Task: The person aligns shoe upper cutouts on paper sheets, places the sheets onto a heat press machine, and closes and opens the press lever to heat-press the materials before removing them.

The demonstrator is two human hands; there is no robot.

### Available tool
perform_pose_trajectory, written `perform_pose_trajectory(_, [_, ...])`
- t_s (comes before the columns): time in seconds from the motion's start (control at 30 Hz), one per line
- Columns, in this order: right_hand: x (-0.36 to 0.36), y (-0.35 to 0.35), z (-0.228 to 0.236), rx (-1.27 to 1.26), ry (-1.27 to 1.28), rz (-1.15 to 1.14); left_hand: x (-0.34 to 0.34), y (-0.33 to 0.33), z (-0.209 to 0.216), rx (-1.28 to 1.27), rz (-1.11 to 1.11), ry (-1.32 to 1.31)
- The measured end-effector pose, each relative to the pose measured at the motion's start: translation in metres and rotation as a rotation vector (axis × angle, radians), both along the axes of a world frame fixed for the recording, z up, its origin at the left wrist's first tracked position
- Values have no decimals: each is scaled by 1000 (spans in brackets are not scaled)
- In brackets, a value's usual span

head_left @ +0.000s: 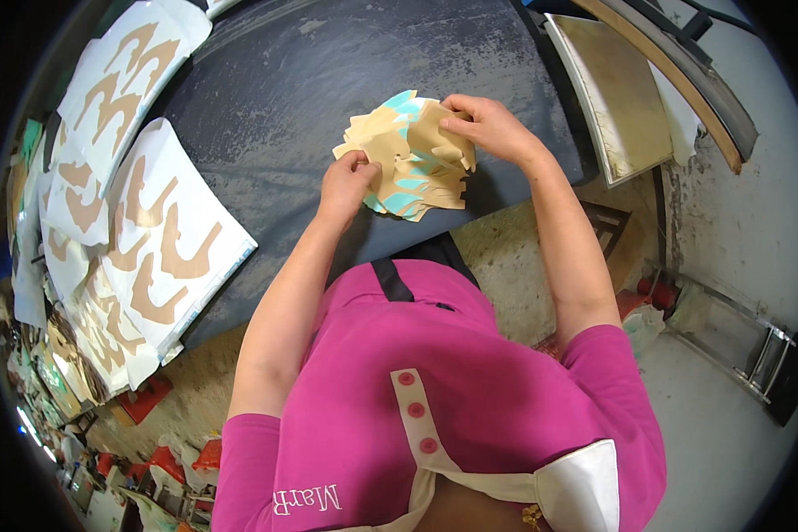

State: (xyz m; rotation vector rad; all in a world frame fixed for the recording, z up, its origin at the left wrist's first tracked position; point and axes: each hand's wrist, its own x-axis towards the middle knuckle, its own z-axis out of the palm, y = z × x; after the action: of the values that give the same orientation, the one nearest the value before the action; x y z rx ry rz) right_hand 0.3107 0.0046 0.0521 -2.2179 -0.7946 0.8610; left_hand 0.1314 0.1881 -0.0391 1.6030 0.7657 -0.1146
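Observation:
A loose stack of thin tan cut-out pieces [384, 140] with jagged edges and patches of light turquoise is between my two hands, at the near edge of a dark worn table [266, 80]. My left hand [349, 184] pinches the stack's left side, thumb on top. On the upper right, my right hand [488, 127] grips the stack with bent fingers, some of them hidden behind the pieces. The pieces are fanned unevenly, and whether their underside touches the table is hard to tell.
White sheets [206, 199] with brown cut-out shapes lie on the table's left, overlapping its edge. Flat boards [616, 93] lean at the right, by a wall. A metal-framed stool or stand [727, 341] is on the floor at right. Cluttered items and red stools fill the lower left.

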Motion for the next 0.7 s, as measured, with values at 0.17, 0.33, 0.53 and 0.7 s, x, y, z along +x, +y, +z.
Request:
perform_pose_trajectory(0.17, [9, -24, 16, 175, 250, -112, 10, -3, -4, 122, -138, 16])
perform_pose_trajectory(0.33, [34, -77, 47, 171, 283, -176, 11, -7, 18, 44, -76, -96])
perform_pose_trajectory(0.53, [108, -182, 74, 226, 279, -321, 10, -35, 72, -288, 58, -131])
perform_pose_trajectory(0.7, [209, -258, 45, 252, -87, -395, 18, -72, 96, -261, 111, -116])
